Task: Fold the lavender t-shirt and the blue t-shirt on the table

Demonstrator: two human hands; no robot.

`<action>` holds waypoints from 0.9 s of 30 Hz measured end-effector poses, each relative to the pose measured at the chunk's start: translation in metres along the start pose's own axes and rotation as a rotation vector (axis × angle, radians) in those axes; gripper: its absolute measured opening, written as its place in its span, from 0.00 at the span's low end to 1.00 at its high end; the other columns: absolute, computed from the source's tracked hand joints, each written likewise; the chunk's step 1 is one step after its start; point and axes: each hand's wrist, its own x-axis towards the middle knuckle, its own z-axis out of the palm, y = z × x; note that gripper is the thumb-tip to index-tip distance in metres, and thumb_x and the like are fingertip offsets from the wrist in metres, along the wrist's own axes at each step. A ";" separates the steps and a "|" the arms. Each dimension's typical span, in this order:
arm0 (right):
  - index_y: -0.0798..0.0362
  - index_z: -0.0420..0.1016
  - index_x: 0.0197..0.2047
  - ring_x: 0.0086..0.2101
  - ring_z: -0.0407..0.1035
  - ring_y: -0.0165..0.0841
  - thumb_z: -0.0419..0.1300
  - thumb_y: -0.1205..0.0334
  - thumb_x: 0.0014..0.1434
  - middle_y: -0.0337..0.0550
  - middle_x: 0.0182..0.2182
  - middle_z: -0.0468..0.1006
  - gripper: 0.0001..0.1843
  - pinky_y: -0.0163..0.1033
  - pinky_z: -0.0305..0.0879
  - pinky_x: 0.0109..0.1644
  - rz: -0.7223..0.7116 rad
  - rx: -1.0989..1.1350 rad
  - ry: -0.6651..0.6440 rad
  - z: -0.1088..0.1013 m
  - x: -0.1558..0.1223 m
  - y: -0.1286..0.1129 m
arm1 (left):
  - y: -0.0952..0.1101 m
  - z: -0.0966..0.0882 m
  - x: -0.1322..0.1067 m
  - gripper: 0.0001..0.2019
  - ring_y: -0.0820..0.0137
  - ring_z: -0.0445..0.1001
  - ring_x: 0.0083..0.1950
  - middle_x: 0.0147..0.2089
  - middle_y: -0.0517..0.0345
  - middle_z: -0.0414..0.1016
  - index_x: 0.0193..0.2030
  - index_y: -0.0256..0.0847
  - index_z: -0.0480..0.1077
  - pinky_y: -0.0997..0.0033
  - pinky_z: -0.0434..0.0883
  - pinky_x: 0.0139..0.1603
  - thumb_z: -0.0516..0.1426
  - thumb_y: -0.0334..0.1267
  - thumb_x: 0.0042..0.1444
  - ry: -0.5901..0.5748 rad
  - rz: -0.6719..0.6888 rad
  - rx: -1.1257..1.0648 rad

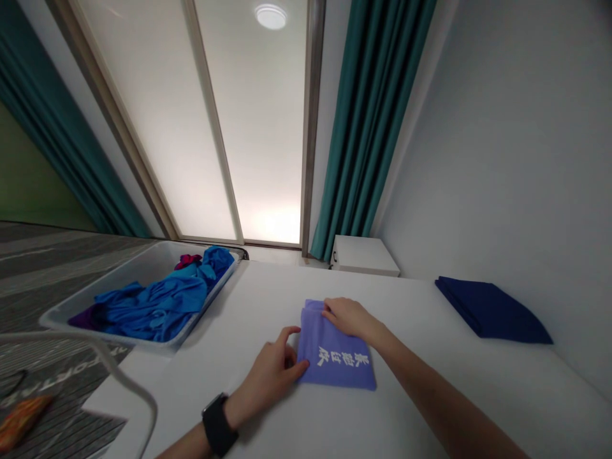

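Note:
A folded purple garment (pixel 335 357) with white printed characters lies flat on the white table (pixel 268 287). At its left edge is my left hand (pixel 272 366), a dark watch on the wrist. The thumb and forefinger stand apart and touch that edge, while the other fingers curl in. My right hand (pixel 349 317) rests across the far part of the garment, fingers bent together onto the cloth near its far edge. Its fingertips are partly hidden.
A whitish plastic bin (pixel 62 310) at the left holds crumpled blue clothes (pixel 157 303) and a small red piece (pixel 188 261). Folded dark blue cloth (pixel 492 309) lies at the right, by the wall. Beyond the table stands a white cabinet (pixel 366 255). A pale curved tube (pixel 122 373) crosses the lower left.

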 end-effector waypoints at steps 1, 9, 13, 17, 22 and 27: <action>0.53 0.75 0.46 0.44 0.73 0.41 0.51 0.56 0.66 0.51 0.44 0.79 0.15 0.40 0.62 0.45 -0.026 -0.022 0.011 0.002 -0.006 -0.002 | -0.001 0.001 -0.004 0.28 0.70 0.69 0.28 0.27 0.63 0.73 0.62 0.38 0.56 0.73 0.61 0.30 0.57 0.39 0.54 -0.022 -0.009 0.002; 0.53 0.74 0.43 0.43 0.73 0.36 0.47 0.56 0.69 0.48 0.42 0.79 0.17 0.38 0.62 0.47 -0.123 -0.031 0.102 0.014 -0.039 -0.004 | 0.002 -0.022 -0.009 0.26 0.68 0.71 0.30 0.28 0.63 0.74 0.64 0.41 0.56 0.72 0.62 0.31 0.50 0.48 0.62 -0.058 -0.015 0.080; 0.53 0.75 0.42 0.43 0.73 0.36 0.44 0.56 0.70 0.48 0.42 0.80 0.20 0.37 0.62 0.47 -0.067 -0.030 0.108 0.022 -0.032 0.005 | 0.010 -0.036 0.027 0.19 0.67 0.72 0.33 0.32 0.59 0.75 0.52 0.41 0.68 0.71 0.63 0.34 0.47 0.50 0.63 -0.006 0.073 0.176; 0.53 0.77 0.41 0.43 0.74 0.35 0.42 0.55 0.71 0.47 0.41 0.81 0.23 0.35 0.61 0.47 -0.056 -0.003 0.097 0.030 -0.026 0.014 | 0.015 -0.032 0.045 0.20 0.66 0.71 0.34 0.33 0.55 0.75 0.35 0.40 0.71 0.71 0.62 0.34 0.47 0.52 0.63 -0.049 0.105 0.256; 0.52 0.78 0.40 0.41 0.74 0.35 0.41 0.54 0.71 0.47 0.40 0.82 0.25 0.35 0.60 0.44 -0.109 0.056 0.055 0.019 -0.020 0.021 | 0.011 -0.028 0.052 0.22 0.68 0.67 0.31 0.29 0.58 0.72 0.30 0.39 0.67 0.72 0.60 0.31 0.46 0.55 0.63 -0.046 0.133 0.176; 0.53 0.79 0.39 0.39 0.74 0.32 0.42 0.57 0.71 0.46 0.40 0.82 0.25 0.33 0.60 0.42 -0.112 0.058 -0.010 0.003 -0.001 0.025 | 0.010 -0.027 0.069 0.21 0.67 0.69 0.32 0.30 0.57 0.73 0.31 0.39 0.67 0.70 0.62 0.33 0.45 0.53 0.64 0.002 0.122 0.165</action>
